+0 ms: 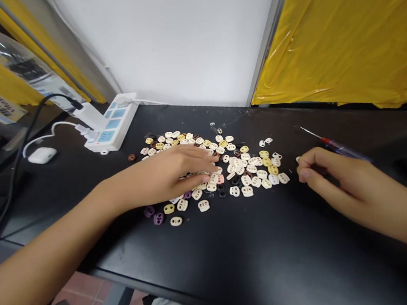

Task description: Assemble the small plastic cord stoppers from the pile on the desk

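So, take the scatter of small two-hole pieces (236, 167) as the middle of a clock on the black table (236, 258). A clear bottle (26, 62) shows out at ten and a small white case (42, 155) at nine. Between nine and ten lies the power strip (115, 125), set back near the wall, probably to keep its leads off the open space.

The left hand (183, 167) reaches in from eight o'clock, palm down over the pieces, fingers stretched and slightly bent, thumb held apart; that flat spread seems suited to covering several at once. Whether anything is caught beneath, I cannot tell. Purple pieces (159, 217) lie between seven and eight, just below its wrist.

At three o'clock, just beyond the scatter, the right hand (314, 170) is curled, thumb close to forefinger. A pale bit (298, 159) shows at the fingers; I cannot tell whether it is gripped. Behind, between two and three, a slim pointed tool (337, 146) lies tip leftward, perhaps for easy reach.
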A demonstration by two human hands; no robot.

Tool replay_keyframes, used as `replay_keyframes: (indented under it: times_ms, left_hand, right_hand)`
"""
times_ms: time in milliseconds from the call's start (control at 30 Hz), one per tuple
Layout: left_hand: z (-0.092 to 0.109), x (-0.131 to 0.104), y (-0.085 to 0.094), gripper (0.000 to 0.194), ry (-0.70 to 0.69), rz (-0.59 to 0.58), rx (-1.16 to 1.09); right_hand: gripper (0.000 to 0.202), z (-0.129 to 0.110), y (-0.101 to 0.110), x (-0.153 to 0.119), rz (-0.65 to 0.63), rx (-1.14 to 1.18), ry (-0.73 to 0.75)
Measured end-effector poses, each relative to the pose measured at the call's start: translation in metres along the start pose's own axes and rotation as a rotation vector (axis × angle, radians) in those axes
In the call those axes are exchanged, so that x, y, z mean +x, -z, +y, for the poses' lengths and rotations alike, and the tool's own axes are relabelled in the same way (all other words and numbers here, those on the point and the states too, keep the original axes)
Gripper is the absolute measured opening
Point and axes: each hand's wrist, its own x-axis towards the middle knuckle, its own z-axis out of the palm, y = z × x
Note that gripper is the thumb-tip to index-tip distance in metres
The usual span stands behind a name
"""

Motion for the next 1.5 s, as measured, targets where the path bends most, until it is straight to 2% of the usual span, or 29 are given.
replay_keyframes:
  times_ms: [100,200,333,433,533,633,800,933,1100,1200,1333,1500]
  left_hand:
    - [0.000,-0.001,0.009,0.030,-0.007,0.022,-0.004]
    - [0.001,-0.002,0.011,0.030,0.021,0.048,0.022]
    - [0.008,-0.001,-0.001,0.040,0.015,0.042,0.020]
    - [0.016,0.003,-0.014,0.048,-0.056,0.025,0.010]
    - [0.018,0.005,-0.019,0.043,-0.110,0.008,0.026]
    - [0.013,0.006,-0.016,0.031,-0.119,0.055,0.045]
    - [0.005,0.008,-0.008,0.024,-0.163,0.186,0.019]
    - [0.006,0.011,-0.009,0.025,-0.095,0.197,0.020]
    - [0.007,0.009,-0.010,0.026,-0.091,0.157,-0.002]
    - [0.007,0.007,-0.011,0.033,-0.016,0.138,0.013]
    - [0.005,0.007,-0.016,0.053,0.094,0.030,0.051]
    - [0.008,0.013,-0.025,0.054,0.059,-0.083,0.085]
  right_hand:
    - [0.029,0.000,-0.001,0.001,-0.016,0.010,0.005]
    - [0.028,0.000,-0.002,0.004,0.020,0.024,0.018]
    - [0.022,0.000,-0.003,0.005,0.085,0.031,0.062]
    - [0.020,-0.002,-0.002,0.004,0.145,0.054,0.094]
    - [0.020,-0.005,-0.001,0.002,0.185,0.079,0.122]
    - [0.017,-0.008,-0.002,0.002,0.168,0.096,0.143]
    - [0.018,-0.009,-0.007,0.001,0.099,0.115,0.197]
    - [0.017,-0.011,-0.007,0.001,0.079,0.122,0.198]
    - [0.018,-0.013,-0.007,0.000,0.085,0.133,0.210]
    - [0.017,-0.012,-0.007,0.001,0.085,0.131,0.200]
    - [0.019,-0.007,-0.005,0.003,0.105,0.112,0.132]
    - [0.021,-0.001,-0.004,0.006,0.131,0.082,0.085]
